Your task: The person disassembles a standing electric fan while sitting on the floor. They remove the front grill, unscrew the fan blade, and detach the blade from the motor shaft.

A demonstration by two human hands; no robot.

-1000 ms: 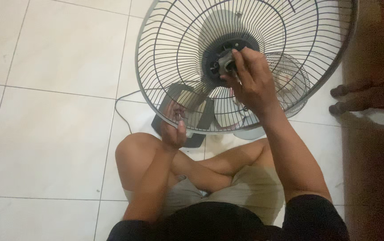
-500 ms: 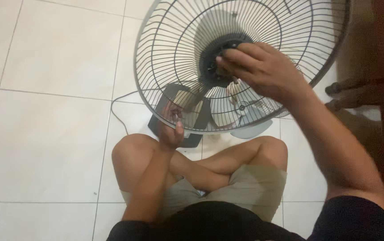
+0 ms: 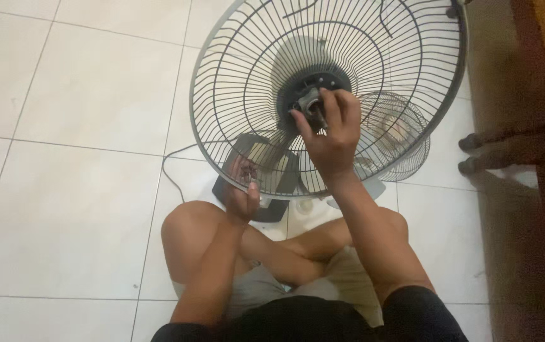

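A white tiled floor carried the round wire fan guard, tilted up before the seated person's crossed legs; the left hand was closed around its lower rim, while the right hand pinched the small grey knob at its dark hub

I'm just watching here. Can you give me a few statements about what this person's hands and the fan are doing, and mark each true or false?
1. The right hand grips the dark hub piece at the middle of the fan grille. True.
2. The left hand lies flat on the floor tiles. False: it holds the grille's lower rim.
3. The person sits cross-legged on the tiled floor. True.
4. A front grille covers the hub. False: the right hand reaches the hub directly.
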